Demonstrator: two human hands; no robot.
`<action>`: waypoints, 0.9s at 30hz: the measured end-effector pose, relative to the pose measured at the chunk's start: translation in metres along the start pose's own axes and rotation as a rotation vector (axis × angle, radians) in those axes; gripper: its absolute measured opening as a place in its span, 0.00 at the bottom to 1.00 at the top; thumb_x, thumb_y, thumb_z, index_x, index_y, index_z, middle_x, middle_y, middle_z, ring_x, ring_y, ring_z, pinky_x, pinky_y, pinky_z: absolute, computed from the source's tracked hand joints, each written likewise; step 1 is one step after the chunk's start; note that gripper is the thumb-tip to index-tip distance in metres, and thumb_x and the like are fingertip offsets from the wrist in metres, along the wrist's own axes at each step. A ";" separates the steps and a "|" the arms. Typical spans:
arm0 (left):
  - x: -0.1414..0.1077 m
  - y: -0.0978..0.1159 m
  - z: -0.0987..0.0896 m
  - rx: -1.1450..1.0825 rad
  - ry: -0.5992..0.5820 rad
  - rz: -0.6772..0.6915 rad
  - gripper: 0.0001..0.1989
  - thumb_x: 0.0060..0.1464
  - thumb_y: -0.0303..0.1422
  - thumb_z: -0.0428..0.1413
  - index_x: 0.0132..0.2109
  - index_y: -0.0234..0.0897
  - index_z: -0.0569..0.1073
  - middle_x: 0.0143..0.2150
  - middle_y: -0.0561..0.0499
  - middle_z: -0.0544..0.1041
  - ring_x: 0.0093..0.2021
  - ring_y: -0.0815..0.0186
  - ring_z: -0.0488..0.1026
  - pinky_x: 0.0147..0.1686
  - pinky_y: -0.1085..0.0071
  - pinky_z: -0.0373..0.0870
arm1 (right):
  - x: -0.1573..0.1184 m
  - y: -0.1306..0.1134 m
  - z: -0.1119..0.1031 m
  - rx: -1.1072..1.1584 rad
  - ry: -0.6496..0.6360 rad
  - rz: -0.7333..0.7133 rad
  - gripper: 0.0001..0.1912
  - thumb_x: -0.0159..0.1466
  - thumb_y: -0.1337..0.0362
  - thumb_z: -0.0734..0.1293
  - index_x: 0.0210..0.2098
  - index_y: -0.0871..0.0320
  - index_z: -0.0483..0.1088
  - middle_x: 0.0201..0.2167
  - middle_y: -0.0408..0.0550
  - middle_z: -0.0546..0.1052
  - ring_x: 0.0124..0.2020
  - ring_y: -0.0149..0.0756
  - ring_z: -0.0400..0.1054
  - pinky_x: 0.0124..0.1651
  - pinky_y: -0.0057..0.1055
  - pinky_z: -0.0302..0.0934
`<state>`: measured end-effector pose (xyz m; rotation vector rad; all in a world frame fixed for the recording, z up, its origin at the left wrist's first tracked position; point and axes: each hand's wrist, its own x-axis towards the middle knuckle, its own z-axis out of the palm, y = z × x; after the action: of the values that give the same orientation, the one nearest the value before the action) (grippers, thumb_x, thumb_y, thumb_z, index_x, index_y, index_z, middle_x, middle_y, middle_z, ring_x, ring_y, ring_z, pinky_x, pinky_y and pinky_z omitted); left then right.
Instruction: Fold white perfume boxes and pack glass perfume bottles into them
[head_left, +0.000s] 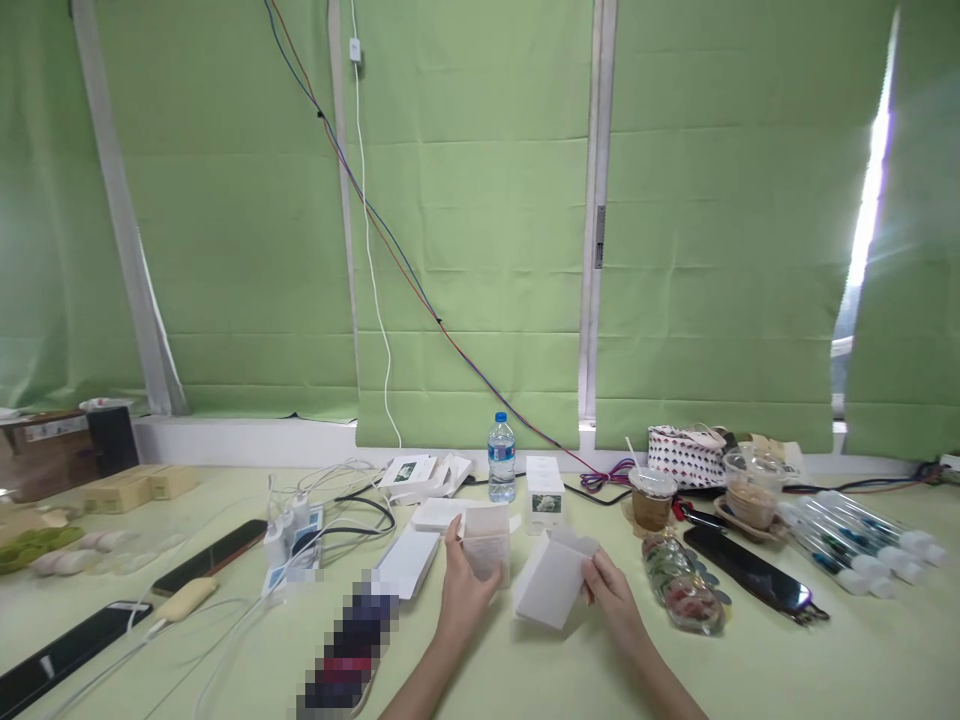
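Note:
My left hand (463, 592) is closed around a small white paper box (487, 540), fingers on its left side and thumb across the front. Pinched at its right edge by my right hand (611, 588) is a second white paper carton (550, 580), tilted, with a flap standing out at the top. The two cartons are apart, a narrow gap between them. Just behind them a white box (545, 492) with a picture of white flowers stands upright. Flat white cartons (409, 562) lie to the left of my left hand.
Behind stand a water bottle (502, 462) and more flat cartons (431, 474). A power strip (296, 540) with tangled cables and phones (210, 556) lie left. On the right are an iced drink cup (651, 505), packaged round items (682, 590), a black phone (754, 572) and clear tubes (862, 540).

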<state>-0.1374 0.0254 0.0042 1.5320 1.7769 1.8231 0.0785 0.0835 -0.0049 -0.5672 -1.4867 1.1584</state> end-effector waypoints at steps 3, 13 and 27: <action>-0.003 0.003 0.004 -0.002 -0.073 0.019 0.46 0.44 0.37 0.62 0.64 0.43 0.45 0.65 0.40 0.53 0.64 0.49 0.55 0.59 0.52 0.54 | 0.002 0.005 -0.002 0.109 0.089 0.095 0.24 0.56 0.40 0.65 0.23 0.56 0.65 0.15 0.37 0.63 0.17 0.29 0.56 0.22 0.26 0.53; -0.024 0.002 0.008 -0.105 -0.567 0.020 0.36 0.52 0.24 0.53 0.65 0.45 0.49 0.60 0.44 0.64 0.56 0.57 0.65 0.57 0.58 0.60 | 0.004 -0.001 -0.009 0.270 0.383 0.036 0.26 0.55 0.40 0.66 0.22 0.54 0.56 0.16 0.32 0.54 0.16 0.24 0.47 0.20 0.23 0.48; -0.029 0.007 0.015 0.538 -0.541 0.623 0.41 0.53 0.16 0.44 0.68 0.51 0.40 0.59 0.39 0.65 0.52 0.51 0.69 0.47 0.52 0.70 | 0.008 -0.009 -0.022 0.120 0.455 -0.064 0.23 0.59 0.43 0.64 0.23 0.55 0.59 0.17 0.35 0.58 0.20 0.27 0.51 0.24 0.26 0.48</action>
<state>-0.1091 0.0124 -0.0091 2.6991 1.6863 0.9208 0.0987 0.0939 0.0046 -0.6457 -1.0320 0.9811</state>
